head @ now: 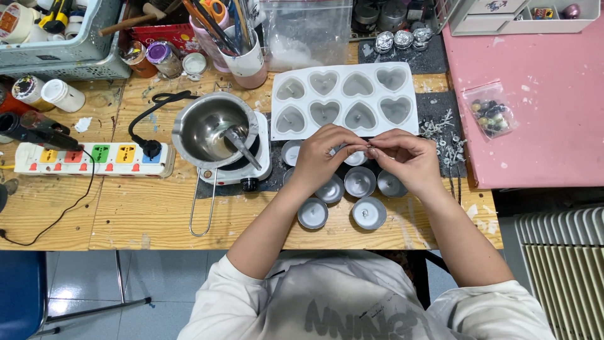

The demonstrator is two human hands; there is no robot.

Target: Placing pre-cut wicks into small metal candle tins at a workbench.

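The wooden table (pixel 157 214) ran across the view, its near edge at six o'clock bare apart from a wire handle. A pink surface (pixel 541 113) butted against it at three o'clock. At twelve o'clock lay the white heart mould (pixel 345 119), its near edge just beyond the knuckles. At nine o'clock of the hands stood a steel pot (pixel 211 129) on a small white hotplate (pixel 251 170), and farther out a power strip (pixel 94 158).

The left hand (pixel 321 160) and right hand (pixel 406 157) met at the centre, fingers curled, thumb and forefinger of each pinched on a small wick piece (pixel 369 150) held between them; it was too small to make out in detail. Below them sat a cluster of tealight cups (pixel 360 182), packed rim to rim, two nearest the table edge. Loose wick tabs (pixel 443 141) lay at three o'clock, just beside the right hand. Open room lay mainly at seven o'clock.
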